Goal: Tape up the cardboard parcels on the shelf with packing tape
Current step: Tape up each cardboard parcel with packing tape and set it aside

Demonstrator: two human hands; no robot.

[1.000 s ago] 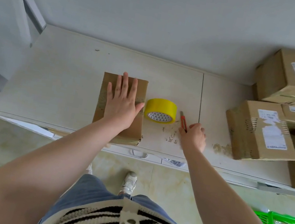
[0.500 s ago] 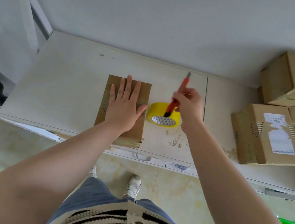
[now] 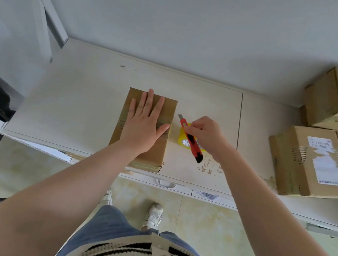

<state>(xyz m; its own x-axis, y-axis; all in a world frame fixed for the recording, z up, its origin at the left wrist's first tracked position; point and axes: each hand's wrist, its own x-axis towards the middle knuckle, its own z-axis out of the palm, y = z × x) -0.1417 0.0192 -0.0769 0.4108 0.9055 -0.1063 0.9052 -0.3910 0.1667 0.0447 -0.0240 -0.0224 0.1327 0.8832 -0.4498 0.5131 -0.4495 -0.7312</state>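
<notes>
Brown cardboard parcel [image 3: 143, 127] taped, cut pending.
Left hand [image 3: 144, 123] flat on it near the shelf [image 3: 74, 97] front edge; right hand [image 3: 204, 134] grips red utility knife [image 3: 190, 140].

White sneakers [image 3: 155, 214] on tiled floor [image 3: 202, 228]

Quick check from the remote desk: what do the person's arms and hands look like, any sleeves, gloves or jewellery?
Both forearms are bare, no sleeves showing. The left hand and right hand wear no gloves, and no rings or watch are visible.
</notes>
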